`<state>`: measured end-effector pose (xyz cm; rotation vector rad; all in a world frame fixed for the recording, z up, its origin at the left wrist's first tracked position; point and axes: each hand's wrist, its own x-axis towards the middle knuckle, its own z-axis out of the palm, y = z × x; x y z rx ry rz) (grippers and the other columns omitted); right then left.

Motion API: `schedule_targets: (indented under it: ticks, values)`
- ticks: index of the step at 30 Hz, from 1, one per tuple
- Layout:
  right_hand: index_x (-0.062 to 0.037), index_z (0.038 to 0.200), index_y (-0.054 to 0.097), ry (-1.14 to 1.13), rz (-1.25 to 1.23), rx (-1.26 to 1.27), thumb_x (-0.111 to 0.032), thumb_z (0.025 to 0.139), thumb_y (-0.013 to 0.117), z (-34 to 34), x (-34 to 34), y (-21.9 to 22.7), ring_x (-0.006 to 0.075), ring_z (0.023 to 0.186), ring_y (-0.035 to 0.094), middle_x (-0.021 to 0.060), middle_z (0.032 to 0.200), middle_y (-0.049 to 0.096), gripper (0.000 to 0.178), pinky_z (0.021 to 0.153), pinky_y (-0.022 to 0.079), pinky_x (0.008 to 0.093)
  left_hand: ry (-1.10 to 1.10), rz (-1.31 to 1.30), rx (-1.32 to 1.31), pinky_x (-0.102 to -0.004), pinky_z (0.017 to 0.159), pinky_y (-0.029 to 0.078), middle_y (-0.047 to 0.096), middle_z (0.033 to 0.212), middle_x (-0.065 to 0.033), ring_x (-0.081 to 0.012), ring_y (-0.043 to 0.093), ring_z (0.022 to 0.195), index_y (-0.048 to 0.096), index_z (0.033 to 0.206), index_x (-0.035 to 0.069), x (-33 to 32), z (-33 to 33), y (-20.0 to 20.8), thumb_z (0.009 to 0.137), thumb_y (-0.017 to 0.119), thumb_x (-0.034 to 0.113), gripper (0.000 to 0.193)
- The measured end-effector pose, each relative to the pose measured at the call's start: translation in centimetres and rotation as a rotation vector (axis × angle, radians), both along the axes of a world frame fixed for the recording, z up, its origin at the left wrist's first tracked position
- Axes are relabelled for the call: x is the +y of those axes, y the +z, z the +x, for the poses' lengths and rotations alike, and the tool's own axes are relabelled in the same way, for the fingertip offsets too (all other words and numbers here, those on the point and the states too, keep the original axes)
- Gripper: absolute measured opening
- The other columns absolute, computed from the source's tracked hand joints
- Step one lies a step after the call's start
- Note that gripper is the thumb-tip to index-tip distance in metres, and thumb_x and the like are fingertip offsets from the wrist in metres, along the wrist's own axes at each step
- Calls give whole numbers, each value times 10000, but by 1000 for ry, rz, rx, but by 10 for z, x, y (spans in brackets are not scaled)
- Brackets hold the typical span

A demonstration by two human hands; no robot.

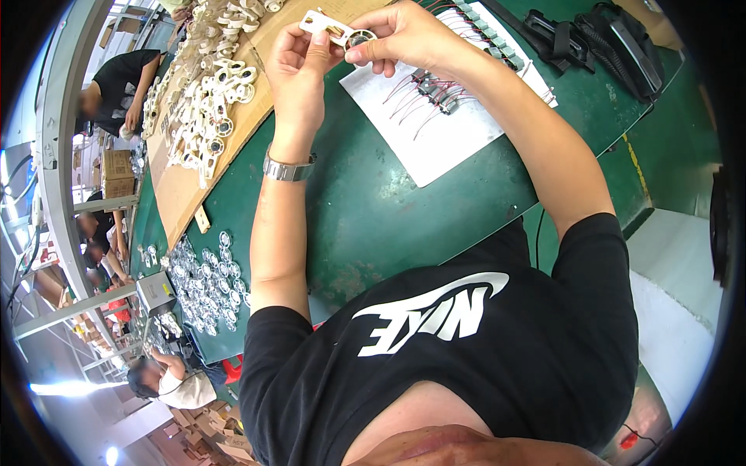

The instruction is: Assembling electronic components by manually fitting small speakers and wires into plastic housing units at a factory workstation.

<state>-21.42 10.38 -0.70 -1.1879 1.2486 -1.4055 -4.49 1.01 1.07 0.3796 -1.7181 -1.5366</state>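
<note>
Over the far part of the green table, both my hands hold one cream plastic casing, long and flat, with a dark-ringed round end. My left hand, with a metal watch on its wrist, pinches the casing near its middle between thumb and fingers. My right hand grips the round end, its thumb against the ring. Just below my right hand, small modules with red and black wires lie on a white sheet.
Many similar casings are heaped on cardboard at the left. Shiny round parts lie in a pile by my left elbow. A black corded device sits at far right. Other people work along the left side.
</note>
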Motion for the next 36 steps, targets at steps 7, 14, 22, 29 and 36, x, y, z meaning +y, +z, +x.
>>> schedule_targets:
  ticks: [7, 14, 22, 29, 36]
  values:
    - [1, 1348, 626, 86, -67, -194, -201, 889, 804, 5, -7, -9, 126, 761, 680, 80, 929, 731, 532, 692, 577, 259, 9, 11, -6, -292, 787, 587, 691, 988, -62, -128, 662, 853, 615, 1126, 15, -8, 3, 0, 1023, 625, 115, 144]
    - [9, 1355, 617, 51, -10, -186, -150, 931, 746, 2, -4, -10, 135, 789, 697, 93, 978, 741, 471, 718, 591, 264, -7, 39, 0, -286, 777, 586, 692, 972, -54, -118, 659, 826, 617, 1132, 10, -2, 2, 5, 1022, 631, 124, 159]
    - [19, 1260, 682, -18, 63, -77, -208, 836, 844, 5, 7, 9, 118, 697, 674, 83, 879, 741, 507, 616, 542, 247, -18, 15, 3, -291, 776, 588, 694, 951, -47, -116, 661, 811, 612, 1096, 13, 1, 3, 7, 1028, 622, 128, 134]
    - [12, 1238, 695, 97, 18, -155, -215, 864, 820, -1, 4, 4, 111, 696, 660, 77, 874, 734, 455, 623, 544, 249, -14, 54, -1, -302, 788, 596, 704, 946, -56, -123, 676, 823, 613, 1075, 16, 5, 3, 13, 1029, 618, 124, 117]
    - [9, 1278, 668, 11, -23, -133, -186, 938, 741, 7, -1, -2, 110, 702, 658, 76, 869, 722, 399, 601, 543, 254, 3, 64, -21, -299, 780, 601, 707, 955, -65, -127, 679, 814, 615, 1062, 8, 10, 3, 15, 1023, 624, 117, 117]
